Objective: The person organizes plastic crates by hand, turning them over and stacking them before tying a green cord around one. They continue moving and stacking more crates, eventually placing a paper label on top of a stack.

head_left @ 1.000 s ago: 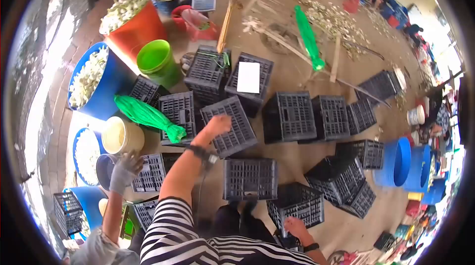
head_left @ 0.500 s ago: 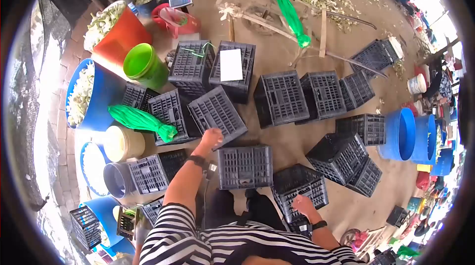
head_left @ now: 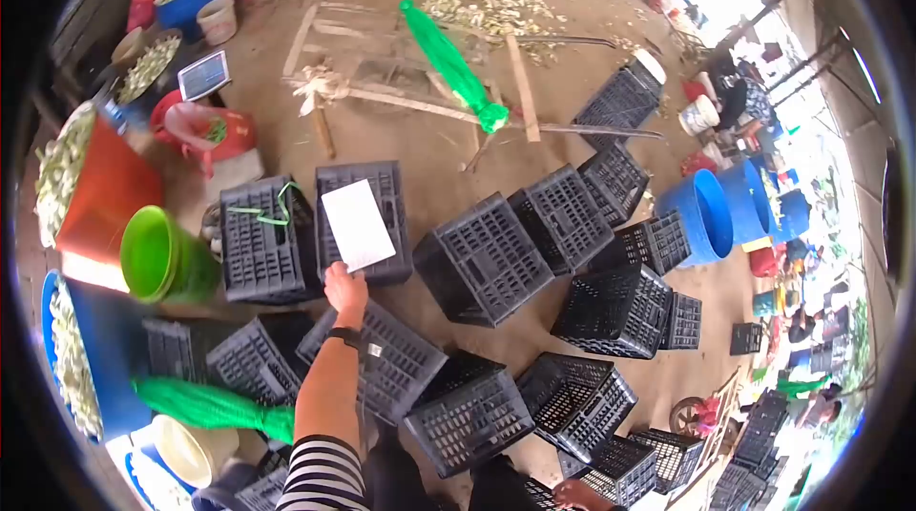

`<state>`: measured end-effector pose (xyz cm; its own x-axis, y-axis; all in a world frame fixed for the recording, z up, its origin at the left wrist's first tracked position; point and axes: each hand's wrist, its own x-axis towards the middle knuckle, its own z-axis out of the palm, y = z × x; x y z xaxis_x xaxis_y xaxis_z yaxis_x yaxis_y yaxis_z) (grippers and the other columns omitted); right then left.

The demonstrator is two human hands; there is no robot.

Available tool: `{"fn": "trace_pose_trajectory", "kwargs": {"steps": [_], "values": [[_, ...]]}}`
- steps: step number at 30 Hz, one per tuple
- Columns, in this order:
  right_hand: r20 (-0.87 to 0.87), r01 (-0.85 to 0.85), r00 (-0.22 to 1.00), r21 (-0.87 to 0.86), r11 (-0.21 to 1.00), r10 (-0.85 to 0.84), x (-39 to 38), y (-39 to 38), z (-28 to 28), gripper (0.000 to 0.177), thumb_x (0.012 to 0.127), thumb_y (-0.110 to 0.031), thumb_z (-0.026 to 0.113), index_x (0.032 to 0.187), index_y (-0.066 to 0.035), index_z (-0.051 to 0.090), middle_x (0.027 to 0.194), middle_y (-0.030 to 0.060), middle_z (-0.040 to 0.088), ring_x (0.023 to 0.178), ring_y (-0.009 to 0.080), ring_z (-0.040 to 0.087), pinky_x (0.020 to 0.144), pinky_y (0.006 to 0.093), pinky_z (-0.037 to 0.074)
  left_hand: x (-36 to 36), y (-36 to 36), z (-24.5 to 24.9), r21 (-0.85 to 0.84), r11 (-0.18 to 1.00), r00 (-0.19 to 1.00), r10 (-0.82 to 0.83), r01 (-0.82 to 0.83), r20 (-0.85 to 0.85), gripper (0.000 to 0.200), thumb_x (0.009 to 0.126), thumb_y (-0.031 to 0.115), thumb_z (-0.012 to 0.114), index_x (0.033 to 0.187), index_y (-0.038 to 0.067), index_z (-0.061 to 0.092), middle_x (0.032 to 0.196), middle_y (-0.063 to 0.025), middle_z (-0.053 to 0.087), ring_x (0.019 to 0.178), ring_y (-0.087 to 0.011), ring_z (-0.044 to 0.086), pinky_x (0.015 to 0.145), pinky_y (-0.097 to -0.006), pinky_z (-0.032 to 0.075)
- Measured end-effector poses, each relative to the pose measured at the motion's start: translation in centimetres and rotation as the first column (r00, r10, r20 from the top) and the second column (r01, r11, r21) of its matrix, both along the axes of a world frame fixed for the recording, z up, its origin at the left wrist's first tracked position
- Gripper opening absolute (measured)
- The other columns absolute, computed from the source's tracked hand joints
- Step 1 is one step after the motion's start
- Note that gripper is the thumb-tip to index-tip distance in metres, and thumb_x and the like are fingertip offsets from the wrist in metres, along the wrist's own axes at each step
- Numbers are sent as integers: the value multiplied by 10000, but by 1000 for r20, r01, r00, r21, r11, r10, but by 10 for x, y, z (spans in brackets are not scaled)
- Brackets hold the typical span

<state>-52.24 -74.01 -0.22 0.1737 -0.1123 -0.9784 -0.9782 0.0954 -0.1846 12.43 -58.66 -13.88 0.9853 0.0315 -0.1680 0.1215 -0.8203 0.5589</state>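
Note:
My left hand (head_left: 345, 293) reaches forward to the near edge of a white rectangular sheet (head_left: 359, 225). Its fingers are closed at the sheet's lower corner. The sheet lies on an upturned black plastic crate (head_left: 397, 215). Beneath my left forearm is another black crate (head_left: 382, 368), tilted. My right hand (head_left: 577, 494) is low at the bottom edge, near a black crate (head_left: 625, 473); its fingers are too blurred to read. Left of the sheet, a crate (head_left: 262, 263) bears a thin green strip (head_left: 262, 217).
More black crates (head_left: 491, 258) stand around me. On the left are a green bucket (head_left: 157, 253), a filled orange tub (head_left: 114, 187) and a green net bundle (head_left: 210, 406). A wooden cart frame (head_left: 401, 101) lies ahead, with another green net bundle (head_left: 448, 62) on it. Blue barrels (head_left: 697, 215) stand right.
My left hand has moved forward from the tilted crate to the white sheet's edge. My right hand is lower in view. The view has turned, and the crates appear shifted.

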Motion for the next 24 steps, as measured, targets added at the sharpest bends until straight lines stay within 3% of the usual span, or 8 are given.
{"fn": "trace_pose_trajectory", "kwargs": {"steps": [7, 12, 16, 17, 18, 20, 22, 24], "values": [[223, 179, 960, -9, 984, -172, -28, 102, -35, 210, 818, -149, 606, 1008, -59, 614, 918, 80, 636, 777, 217, 609, 660, 289, 483, 45, -24, -8, 347, 929, 991, -104, 126, -79, 871, 619, 348, 736, 1308, 95, 267, 1106, -141, 505, 1089, -294, 465, 909, -407, 344], [38, 267, 962, 96, 959, -272, 47, 103, -5, 183, 829, -130, 542, 969, -16, 571, 741, 94, 636, 640, 164, 620, 563, 261, 496, 50, -20, -11, 211, 977, 1000, 0, -2, 11, 706, 682, 239, 665, 1275, 115, 303, 938, -136, 615, 864, -333, 608, 738, -421, 461], [57, 433, 899, 39, 900, -435, 74, 100, -6, 181, 786, -77, 530, 918, 34, 585, 724, 112, 633, 620, 159, 619, 564, 267, 505, 56, -8, -44, -359, 930, 983, 6, -72, -182, 449, 652, 70, 631, 1088, 25, 531, 921, -172, 634, 886, -323, 605, 798, -371, 458], [88, 451, 888, 23, 892, -451, 72, 98, -4, 176, 785, -68, 519, 908, 39, 586, 725, 115, 632, 626, 164, 623, 567, 273, 508, 46, -9, -36, -820, 517, 947, -53, -246, -317, 346, 706, 1, 563, 1048, -37, 527, 940, -109, 629, 856, -241, 615, 773, -352, 476], [57, 390, 920, -17, 921, -389, 97, 93, 13, 173, 789, -76, 513, 901, 31, 591, 722, 107, 632, 621, 170, 624, 563, 283, 510, 31, -8, -9, -871, 370, 908, -140, -323, -396, 349, 714, -26, 549, 1062, -39, 523, 974, -109, 621, 875, -232, 611, 790, -342, 474], [291, -173, 920, -303, 937, 263, 78, 87, -15, 184, 826, -174, 483, 905, -64, 607, 665, 103, 598, 589, 195, 603, 579, 292, 489, -9, -2, 50, -891, 195, 839, -304, -410, -452, 364, 727, -52, 536, 1090, -40, 514, 1031, -114, 606, 912, -222, 602, 822, -326, 470], [417, -37, 902, -176, 984, 109, 89, 76, -34, 198, 831, -237, 474, 821, -81, 596, 640, 94, 578, 654, 279, 585, 629, 355, 468, -58, 7, 78, -899, 165, 796, -420, -406, -437, 376, 730, -49, 543, 1104, -34, 509, 1056, -120, 600, 952, -219, 591, 845, -316, 463], [625, -56, 662, -509, 859, 413, 170, 58, 9, 208, 809, -233, 491, 713, -51, 525, 713, 150, 577, 730, 292, 580, 644, 419, 454, -104, 15, 114, -897, 207, 733, -520, -391, -439, 525, 721, -33, 573, 1224, 2, 429, 1146, -95, 562, 1064, -219, 532, 925, -336, 405]]}}
